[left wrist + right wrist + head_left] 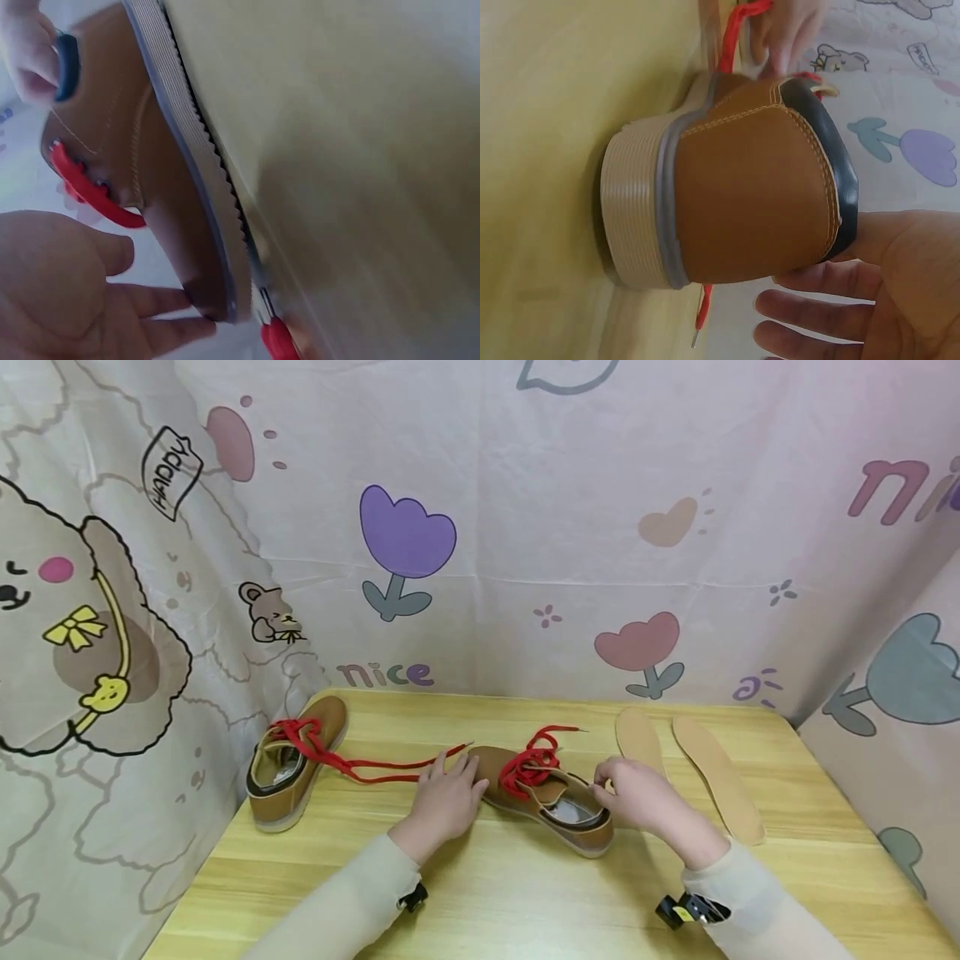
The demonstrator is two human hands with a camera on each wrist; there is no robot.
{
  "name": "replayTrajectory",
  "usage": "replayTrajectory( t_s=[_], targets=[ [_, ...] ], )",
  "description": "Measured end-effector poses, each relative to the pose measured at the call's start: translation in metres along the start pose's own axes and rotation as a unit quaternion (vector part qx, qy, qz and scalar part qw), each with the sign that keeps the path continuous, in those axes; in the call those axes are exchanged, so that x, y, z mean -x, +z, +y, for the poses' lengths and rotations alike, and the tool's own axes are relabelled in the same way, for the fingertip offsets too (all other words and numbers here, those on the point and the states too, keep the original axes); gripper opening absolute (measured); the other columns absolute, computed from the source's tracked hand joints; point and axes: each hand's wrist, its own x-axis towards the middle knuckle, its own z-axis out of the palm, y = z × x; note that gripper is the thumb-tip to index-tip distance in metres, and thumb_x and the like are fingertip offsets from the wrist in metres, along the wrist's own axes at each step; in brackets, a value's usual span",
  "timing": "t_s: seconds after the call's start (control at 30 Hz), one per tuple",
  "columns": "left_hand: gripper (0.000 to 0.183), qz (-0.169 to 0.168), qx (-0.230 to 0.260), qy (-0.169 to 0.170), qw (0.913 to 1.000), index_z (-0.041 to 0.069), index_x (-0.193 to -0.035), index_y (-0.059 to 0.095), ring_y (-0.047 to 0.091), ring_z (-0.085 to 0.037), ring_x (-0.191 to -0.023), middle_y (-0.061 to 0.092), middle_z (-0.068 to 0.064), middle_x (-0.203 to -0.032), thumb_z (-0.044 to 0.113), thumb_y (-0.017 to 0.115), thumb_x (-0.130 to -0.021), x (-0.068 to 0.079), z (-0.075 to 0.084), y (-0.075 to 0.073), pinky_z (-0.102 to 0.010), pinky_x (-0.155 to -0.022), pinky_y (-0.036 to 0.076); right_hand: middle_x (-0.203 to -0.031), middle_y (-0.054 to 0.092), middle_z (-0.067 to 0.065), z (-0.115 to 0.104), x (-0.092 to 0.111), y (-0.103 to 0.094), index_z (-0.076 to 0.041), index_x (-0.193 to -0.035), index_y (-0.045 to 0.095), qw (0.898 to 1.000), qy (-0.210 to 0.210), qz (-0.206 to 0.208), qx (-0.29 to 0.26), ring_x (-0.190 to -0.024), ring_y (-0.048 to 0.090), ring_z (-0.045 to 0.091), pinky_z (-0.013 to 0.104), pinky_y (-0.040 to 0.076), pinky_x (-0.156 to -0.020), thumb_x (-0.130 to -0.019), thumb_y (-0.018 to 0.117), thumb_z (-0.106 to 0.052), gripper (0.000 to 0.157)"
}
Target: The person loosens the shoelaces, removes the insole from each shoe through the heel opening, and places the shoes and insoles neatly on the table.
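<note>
A brown shoe (488, 766) with red laces (528, 766) sits on the wooden table, toe pointing left and away. At its toe rests my left hand (446, 797); in the left wrist view its extended fingers (169, 332) touch the toe tip. My right hand (636, 793) pinches the dark-edged collar near the heel. In the right wrist view the thumb goes inside the collar (826, 161) and the index finger lies along the outside, the other fingers spread loosely. The thumb's tip is hidden inside the shoe.
A second brown shoe (275, 800) stands at the table's left edge, its long red laces (375, 766) stretching toward my left hand. Two tan insoles (718, 777) lie at the right, one partly behind my right hand. A printed curtain (510, 527) surrounds the table (510, 893).
</note>
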Motion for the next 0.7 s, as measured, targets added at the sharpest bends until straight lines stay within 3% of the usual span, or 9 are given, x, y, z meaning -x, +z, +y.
replayTrajectory(
  t_s=[0.2, 0.33, 0.5, 0.7],
  targets=[
    [0.054, -0.018, 0.033, 0.018, 0.9991, 0.015, -0.155, 0.040, 0.022, -0.044, -0.147, 0.036, -0.007, -0.160, 0.042, 0.035, -0.109, -0.025, -0.004, -0.003, -0.063, -0.115, 0.023, -0.086, 0.061, -0.003, -0.010, 0.010, 0.001, -0.020, -0.076, 0.063, 1.000, 0.002, -0.007, -0.007, -0.071, 0.051, 0.013, 0.034, 0.045, -0.065, -0.092, 0.067, -0.019, 0.016],
    [0.052, -0.023, 0.057, 0.021, 0.9979, 0.016, -0.155, 0.040, 0.020, -0.043, -0.148, 0.036, -0.005, -0.160, 0.040, 0.034, -0.109, -0.032, -0.007, -0.004, -0.062, -0.116, 0.021, -0.084, 0.059, -0.005, -0.014, 0.012, 0.004, -0.022, -0.074, 0.060, 1.000, 0.002, 0.000, 0.001, -0.071, 0.051, 0.013, 0.035, 0.045, -0.064, -0.092, 0.067, -0.021, 0.019],
    [0.056, -0.020, 0.077, 0.007, 0.9968, 0.012, -0.154, 0.040, 0.021, -0.043, -0.148, 0.037, -0.007, -0.159, 0.044, 0.033, -0.109, -0.017, -0.002, -0.002, -0.062, -0.116, 0.019, -0.085, 0.062, -0.004, -0.014, 0.007, 0.002, -0.022, -0.077, 0.065, 1.000, 0.023, 0.003, -0.002, -0.072, 0.054, 0.014, 0.037, 0.048, -0.066, -0.094, 0.068, -0.026, 0.018],
    [0.076, -0.032, 0.129, -0.010, 0.9910, 0.002, -0.153, 0.038, 0.021, -0.046, -0.147, 0.038, -0.016, -0.157, 0.059, 0.027, -0.105, 0.009, 0.026, -0.003, -0.063, -0.117, 0.014, -0.087, 0.066, -0.003, -0.012, -0.004, -0.001, -0.016, -0.089, 0.072, 1.000, 0.013, 0.025, -0.006, -0.078, 0.061, 0.016, 0.040, 0.052, -0.072, -0.095, 0.067, -0.028, 0.014]
  ],
)
